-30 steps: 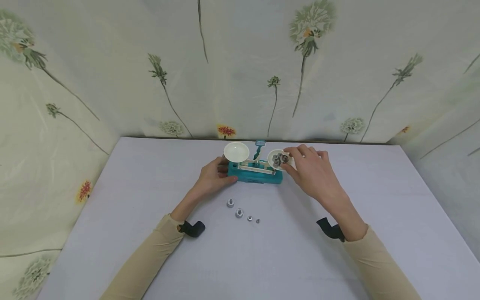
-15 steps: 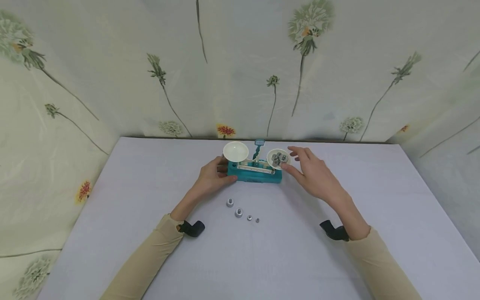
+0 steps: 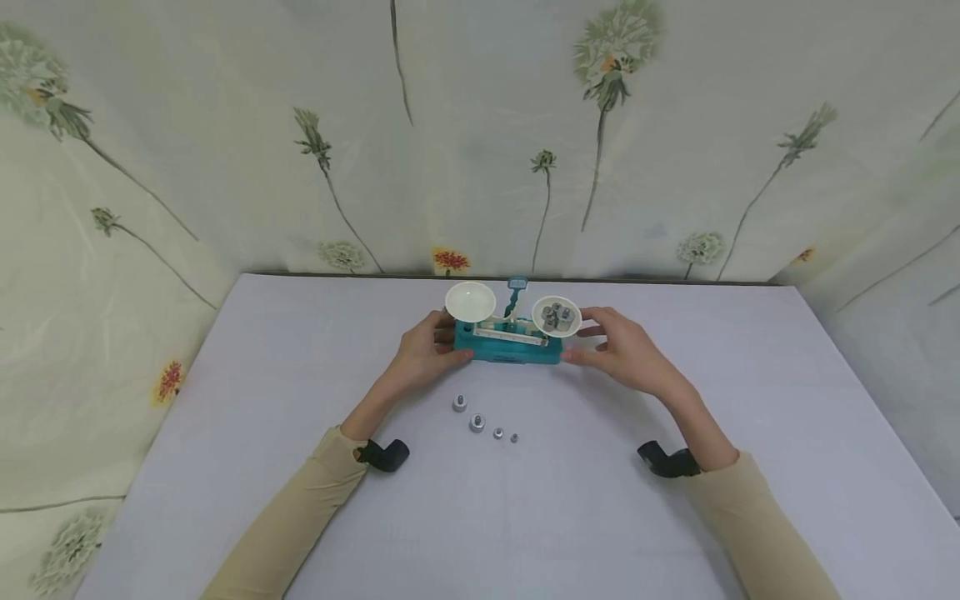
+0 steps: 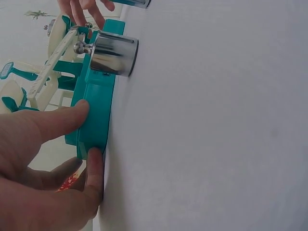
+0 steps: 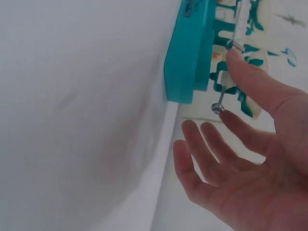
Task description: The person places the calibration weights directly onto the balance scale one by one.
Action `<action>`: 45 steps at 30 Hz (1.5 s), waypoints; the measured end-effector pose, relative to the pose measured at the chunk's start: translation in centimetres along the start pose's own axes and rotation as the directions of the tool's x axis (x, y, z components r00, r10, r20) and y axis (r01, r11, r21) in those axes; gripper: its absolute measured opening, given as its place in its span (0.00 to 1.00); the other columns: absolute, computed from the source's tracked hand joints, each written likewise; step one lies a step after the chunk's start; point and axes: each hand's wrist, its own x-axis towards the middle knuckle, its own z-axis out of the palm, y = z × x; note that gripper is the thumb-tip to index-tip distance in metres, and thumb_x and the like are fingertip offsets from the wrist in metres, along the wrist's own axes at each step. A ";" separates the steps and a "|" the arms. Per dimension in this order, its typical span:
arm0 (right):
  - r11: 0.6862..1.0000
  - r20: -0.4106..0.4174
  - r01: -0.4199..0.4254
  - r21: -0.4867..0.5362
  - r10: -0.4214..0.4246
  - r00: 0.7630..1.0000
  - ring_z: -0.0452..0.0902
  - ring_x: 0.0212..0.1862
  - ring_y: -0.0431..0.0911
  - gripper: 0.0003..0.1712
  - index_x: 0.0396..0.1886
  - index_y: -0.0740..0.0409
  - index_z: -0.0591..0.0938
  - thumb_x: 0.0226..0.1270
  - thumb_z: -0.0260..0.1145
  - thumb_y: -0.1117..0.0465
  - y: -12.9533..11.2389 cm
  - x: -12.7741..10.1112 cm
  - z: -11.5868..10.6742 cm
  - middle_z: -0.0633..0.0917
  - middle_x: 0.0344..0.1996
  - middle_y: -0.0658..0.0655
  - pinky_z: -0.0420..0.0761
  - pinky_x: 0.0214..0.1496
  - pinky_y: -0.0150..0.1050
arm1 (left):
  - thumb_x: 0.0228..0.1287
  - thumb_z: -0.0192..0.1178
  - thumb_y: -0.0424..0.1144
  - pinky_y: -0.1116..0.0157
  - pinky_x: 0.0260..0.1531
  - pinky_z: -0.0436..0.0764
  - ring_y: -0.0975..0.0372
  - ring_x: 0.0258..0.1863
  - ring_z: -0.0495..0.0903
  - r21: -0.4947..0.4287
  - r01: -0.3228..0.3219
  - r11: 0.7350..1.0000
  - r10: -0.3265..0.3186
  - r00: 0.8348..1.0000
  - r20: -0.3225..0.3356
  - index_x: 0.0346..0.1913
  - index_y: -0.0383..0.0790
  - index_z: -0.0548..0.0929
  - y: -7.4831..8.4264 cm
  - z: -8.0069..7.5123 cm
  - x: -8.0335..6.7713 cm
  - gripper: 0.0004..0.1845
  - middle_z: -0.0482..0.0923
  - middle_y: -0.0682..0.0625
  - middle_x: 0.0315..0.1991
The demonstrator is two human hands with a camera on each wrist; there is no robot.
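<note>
A teal balance scale (image 3: 507,350) stands near the table's far edge. My left hand (image 3: 423,354) grips the left end of its base, thumb in front, as the left wrist view shows close up. The left pan (image 3: 470,302) is bare; the right pan (image 3: 557,301) bears several metal weights (image 3: 557,317) and hangs lower. My right hand (image 3: 626,350) is at the base's right end with its fingers spread. In the right wrist view its index finger is close to a small metal knob (image 5: 217,109) on the scale; whether it touches cannot be told.
Several silver weights (image 3: 477,422) of different sizes stand on the white table (image 3: 570,525) in front of the scale. One large weight (image 4: 115,54) looms near in the left wrist view. A flowered cloth (image 3: 480,167) hangs behind the table.
The right hand has let go of a weight in the right pan and moved down and outward to the base's right end. The left hand stays on the base.
</note>
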 end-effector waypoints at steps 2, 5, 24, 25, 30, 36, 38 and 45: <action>1.000 0.015 -0.006 0.030 0.006 1.000 0.81 0.71 0.65 0.42 0.77 0.59 0.73 0.69 0.79 0.50 0.2 0.2 0.1 0.79 0.71 0.65 0.87 0.66 0.61 | 0.72 0.71 0.38 0.50 0.72 0.82 0.43 0.72 0.79 -0.003 0.004 1.000 -0.004 1.000 0.000 0.79 0.34 0.67 0.0 0.0 0.0 0.37 0.72 0.35 0.76; 0.998 0.041 -0.028 0.060 0.025 0.999 0.79 0.72 0.65 0.44 0.77 0.59 0.71 0.68 0.80 0.51 0.4 0.3 0.3 0.79 0.72 0.65 0.87 0.67 0.61 | 0.72 0.71 0.38 0.50 0.73 0.82 0.43 0.73 0.78 -0.006 0.007 1.000 -0.007 1.000 0.002 0.79 0.34 0.66 0.1 -0.1 -0.1 0.38 0.72 0.35 0.77; 0.999 0.100 -0.037 0.030 0.033 0.994 0.79 0.72 0.62 0.49 0.82 0.55 0.67 0.67 0.81 0.53 1.4 1.3 1.0 0.80 0.72 0.65 0.85 0.68 0.61 | 0.71 0.71 0.35 0.51 0.72 0.83 0.41 0.73 0.78 -0.019 0.001 1.000 -0.001 1.000 0.003 0.78 0.32 0.67 0.3 -0.3 0.0 0.37 0.72 0.33 0.76; 0.999 0.097 -0.034 0.030 0.031 0.995 0.79 0.72 0.62 0.49 0.82 0.55 0.68 0.67 0.81 0.54 1.5 1.4 1.0 0.81 0.72 0.64 0.85 0.68 0.61 | 0.71 0.71 0.35 0.51 0.72 0.83 0.41 0.73 0.78 -0.022 0.000 1.000 0.000 1.000 0.001 0.78 0.32 0.67 0.2 -0.3 0.0 0.37 0.72 0.32 0.76; 1.000 0.070 -0.009 0.029 0.007 0.998 0.79 0.71 0.62 0.46 0.80 0.57 0.69 0.66 0.81 0.57 1.6 1.8 1.5 0.82 0.69 0.65 0.84 0.68 0.62 | 0.72 0.71 0.36 0.51 0.72 0.83 0.41 0.72 0.79 -0.044 -0.002 0.999 0.001 1.000 -0.008 0.76 0.33 0.69 0.4 -0.5 -0.1 0.35 0.72 0.32 0.76; 0.999 0.062 0.009 0.034 -0.011 0.998 0.76 0.75 0.65 0.47 0.80 0.59 0.69 0.66 0.81 0.59 1.4 2.1 1.8 0.81 0.71 0.67 0.83 0.71 0.63 | 0.72 0.70 0.35 0.50 0.70 0.84 0.40 0.70 0.81 -0.055 0.006 0.998 -0.007 1.000 -0.017 0.77 0.32 0.68 0.5 -0.6 -0.2 0.35 0.73 0.32 0.76; 0.999 0.056 0.009 0.036 -0.011 0.998 0.75 0.76 0.65 0.47 0.80 0.60 0.70 0.66 0.81 0.58 1.4 2.2 1.9 0.80 0.72 0.67 0.83 0.71 0.63 | 0.72 0.70 0.35 0.50 0.70 0.84 0.40 0.70 0.81 -0.052 0.007 0.999 -0.008 1.000 -0.022 0.77 0.32 0.68 0.6 -0.6 -0.2 0.35 0.73 0.33 0.76; 0.998 0.052 -0.015 0.055 0.012 0.999 0.74 0.76 0.66 0.45 0.79 0.62 0.71 0.66 0.81 0.59 1.4 2.0 2.2 0.79 0.73 0.68 0.83 0.72 0.61 | 0.74 0.69 0.36 0.50 0.68 0.86 0.42 0.68 0.83 -0.012 0.021 1.000 -0.021 0.999 -0.029 0.78 0.34 0.68 0.8 -0.6 -1.0 0.35 0.74 0.34 0.75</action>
